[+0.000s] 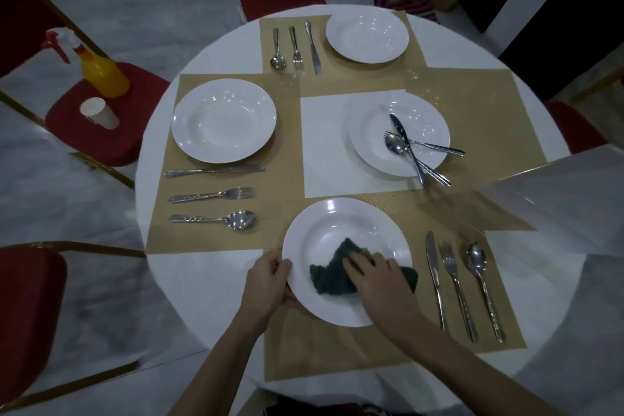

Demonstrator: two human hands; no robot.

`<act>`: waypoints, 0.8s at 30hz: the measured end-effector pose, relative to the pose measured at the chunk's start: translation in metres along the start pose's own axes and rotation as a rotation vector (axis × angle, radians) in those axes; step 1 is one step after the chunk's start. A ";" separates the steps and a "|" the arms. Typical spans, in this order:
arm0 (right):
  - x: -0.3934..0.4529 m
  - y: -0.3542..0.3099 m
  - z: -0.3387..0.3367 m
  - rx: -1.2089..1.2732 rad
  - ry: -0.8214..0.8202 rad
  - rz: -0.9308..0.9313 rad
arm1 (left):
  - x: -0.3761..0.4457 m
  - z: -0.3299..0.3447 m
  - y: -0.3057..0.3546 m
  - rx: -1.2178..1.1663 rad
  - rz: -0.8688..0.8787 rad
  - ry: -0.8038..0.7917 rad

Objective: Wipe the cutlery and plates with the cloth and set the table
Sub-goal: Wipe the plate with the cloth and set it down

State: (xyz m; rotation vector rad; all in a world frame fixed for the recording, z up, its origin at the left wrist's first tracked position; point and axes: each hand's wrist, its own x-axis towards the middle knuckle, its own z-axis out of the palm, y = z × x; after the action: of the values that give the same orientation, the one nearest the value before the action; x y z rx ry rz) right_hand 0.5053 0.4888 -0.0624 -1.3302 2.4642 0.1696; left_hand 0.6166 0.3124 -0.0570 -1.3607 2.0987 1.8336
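Note:
A white plate (337, 223) lies on the near tan placemat (337, 348). My left hand (268, 284) grips its left rim. My right hand (378, 277) presses a dark grey cloth (329, 277) flat into the plate's bowl. To the right of this plate lie a knife (435, 273), a fork (456, 284) and a spoon (481, 277). Another plate (374, 132) at the centre right holds a crossed knife, spoon and fork (410, 149). Two more plates (223, 120) (367, 37) sit at the left and far settings, each with its cutlery beside it.
The round table (189, 273) has a white cloth. Red chairs with gold frames surround it. The left chair (111, 135) carries an orange spray bottle (101, 71) and a paper cup (99, 112). A white napkin (324, 145) lies under the centre plate.

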 end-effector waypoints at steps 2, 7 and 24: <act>-0.002 -0.022 0.001 0.072 -0.039 -0.071 | -0.004 0.004 -0.002 0.029 -0.005 -0.013; 0.016 -0.045 0.012 0.059 -0.073 -0.273 | -0.010 0.004 -0.015 0.094 -0.010 -0.022; -0.002 0.035 -0.007 -0.254 0.043 0.025 | -0.017 0.008 -0.025 0.096 0.047 -0.003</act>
State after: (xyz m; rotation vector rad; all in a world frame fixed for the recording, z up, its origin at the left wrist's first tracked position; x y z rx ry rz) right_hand 0.4757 0.5079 -0.0567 -1.4153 2.5622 0.4786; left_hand 0.6385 0.3305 -0.0696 -1.2973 2.2046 1.7251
